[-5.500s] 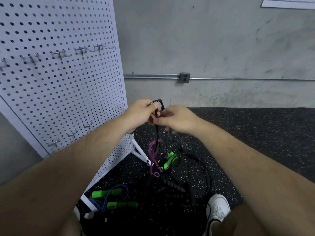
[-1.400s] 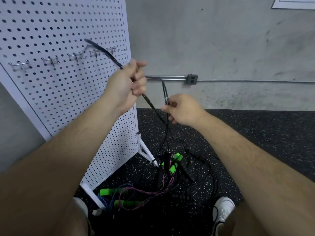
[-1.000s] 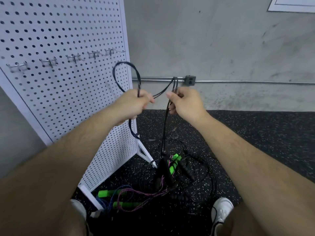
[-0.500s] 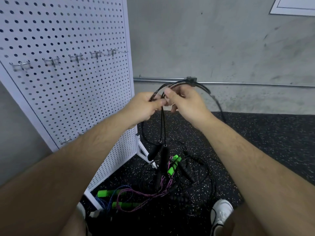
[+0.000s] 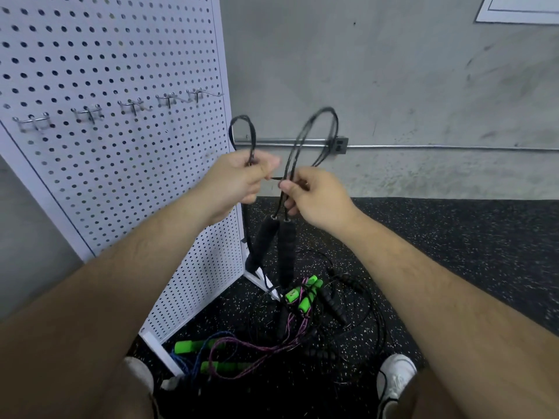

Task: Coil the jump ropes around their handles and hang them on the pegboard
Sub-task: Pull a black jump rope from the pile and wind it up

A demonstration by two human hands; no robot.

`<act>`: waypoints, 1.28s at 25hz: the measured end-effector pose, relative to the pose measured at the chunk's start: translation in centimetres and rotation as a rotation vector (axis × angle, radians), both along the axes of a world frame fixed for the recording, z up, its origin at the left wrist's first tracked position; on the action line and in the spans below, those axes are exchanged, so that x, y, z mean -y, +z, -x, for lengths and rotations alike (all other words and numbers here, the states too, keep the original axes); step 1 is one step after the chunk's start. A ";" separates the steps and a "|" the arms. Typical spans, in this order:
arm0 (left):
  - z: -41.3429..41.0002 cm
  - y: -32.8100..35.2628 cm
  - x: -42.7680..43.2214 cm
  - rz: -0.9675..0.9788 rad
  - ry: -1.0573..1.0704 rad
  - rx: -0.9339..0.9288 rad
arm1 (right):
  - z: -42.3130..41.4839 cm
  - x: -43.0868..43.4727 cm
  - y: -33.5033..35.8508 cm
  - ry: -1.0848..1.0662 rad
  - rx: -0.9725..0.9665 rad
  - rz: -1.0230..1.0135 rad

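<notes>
— Beside the white perforated metal pegboard (image 5: 115,152), what do you have in the hands?

— From my remote seat I see my left hand (image 5: 239,179) closed in a fist on the thin black jump rope cord (image 5: 314,131); one loop of it stands up above the knuckles. My right hand (image 5: 314,196) pinches the same cord between thumb and fingers, with a taller doubled loop rising above it. A short stretch of cord runs taut between the two hands.

— And the handles?

— Two black foam handles (image 5: 276,246) hang side by side just under my right hand, off the floor, close to the pegboard's right edge.

— What else is near the pegboard?

— A row of silver metal hooks (image 5: 133,105) sticks out of its face, all bare. At its foot, on the black speckled rubber floor (image 5: 453,237), lies a tangle: bright green handles (image 5: 302,296) with a pink and purple braided rope (image 5: 251,347), a second pair of green handles with a blue rope (image 5: 193,358) right against the pegboard's base, and more black ribbed handles (image 5: 335,303) with loose black cord. My white shoe (image 5: 396,373) is at the tangle's right.
</notes>
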State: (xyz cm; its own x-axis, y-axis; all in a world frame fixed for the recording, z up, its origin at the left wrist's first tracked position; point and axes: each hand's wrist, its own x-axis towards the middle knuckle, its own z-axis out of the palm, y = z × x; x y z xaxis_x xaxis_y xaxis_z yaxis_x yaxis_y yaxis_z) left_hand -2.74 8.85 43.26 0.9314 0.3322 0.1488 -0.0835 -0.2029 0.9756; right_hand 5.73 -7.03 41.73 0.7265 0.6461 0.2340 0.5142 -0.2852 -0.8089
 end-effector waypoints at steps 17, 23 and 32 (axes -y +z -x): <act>-1.4 -2.2 3.4 -0.005 0.010 -0.066 | -0.7 -0.3 0.8 -0.108 -0.214 -0.124; -1.2 0.1 2.3 0.131 0.115 0.030 | 1.2 1.3 -0.3 0.129 -0.257 0.059; -0.2 0.0 1.6 0.320 0.174 0.054 | 2.3 -1.0 -2.9 -0.094 0.012 -0.006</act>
